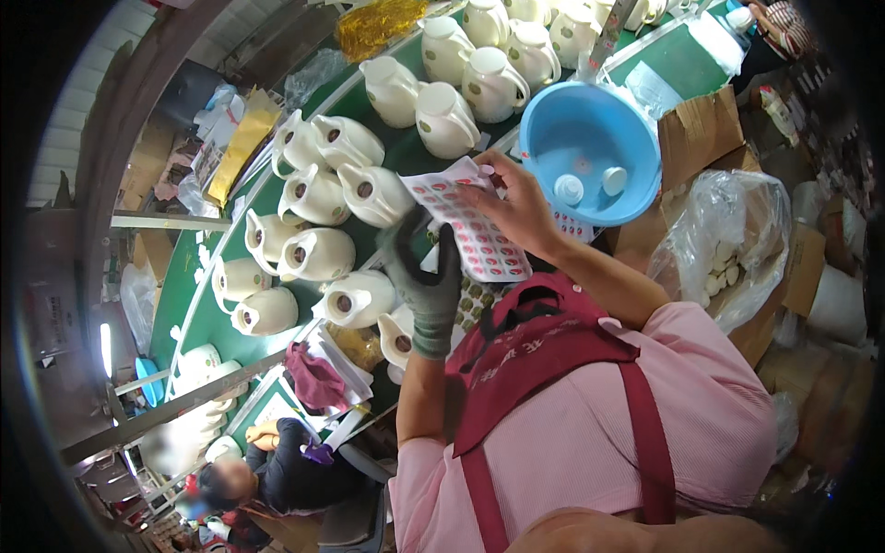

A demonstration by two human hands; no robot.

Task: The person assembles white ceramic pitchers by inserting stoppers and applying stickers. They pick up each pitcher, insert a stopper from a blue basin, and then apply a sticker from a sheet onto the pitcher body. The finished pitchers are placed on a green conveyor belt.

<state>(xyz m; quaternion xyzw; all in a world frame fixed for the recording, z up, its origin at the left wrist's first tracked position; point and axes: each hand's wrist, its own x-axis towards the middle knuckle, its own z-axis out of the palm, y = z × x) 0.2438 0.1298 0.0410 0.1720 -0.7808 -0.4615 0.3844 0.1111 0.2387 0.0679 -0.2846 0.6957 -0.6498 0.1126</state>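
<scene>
Green surface (207, 323) runs lower left to top center, crowded w/ cream jugs (318, 253), most lying on their sides. Blue basin (590, 124) upper right holds two white caps. Clear bag (737, 230) of white caps at right, beside cardboard boxes (701, 129). Center: sticker sheet (475, 226), white w/ rows of red oval labels, long axis upper left to lower right. Gloved left hand (426, 276) closed on its lower edge; bare right hand (521, 207) pinches at its top edge, fingers curled. Nearest jug just left of sheet.
</scene>
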